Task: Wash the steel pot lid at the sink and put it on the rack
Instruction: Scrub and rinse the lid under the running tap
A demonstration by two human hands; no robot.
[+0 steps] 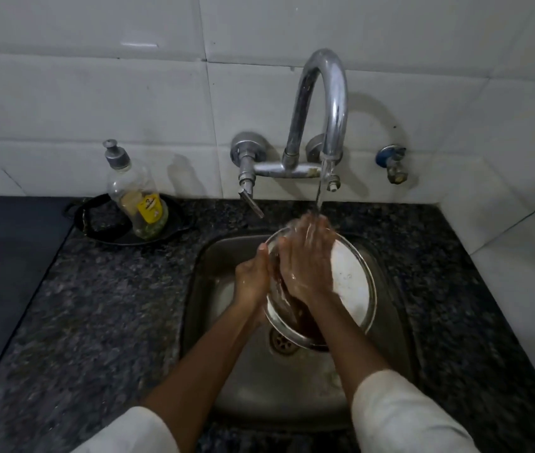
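Right now the right hand (305, 259) lies flat and open on the inner face of the lid (351, 282), fingers spread toward the top rim, wet under the thin stream from the tap (321, 103). Beside it the left hand (251, 277) grips the lid's left rim, thumb up along the edge. Tilted on its edge, the lid hangs over the sink (207, 289), its lower rim just above the drain (281, 343). Both sleeves are pale and pushed back from the wrists. Dark speckled counter (112, 305) surrounds the sink. At the back left, a soap bottle (135, 194) stands upright in a black dish (96, 223) against the white tiled wall (96, 93). A small blue valve (392, 161) juts from the wall right of the tap.
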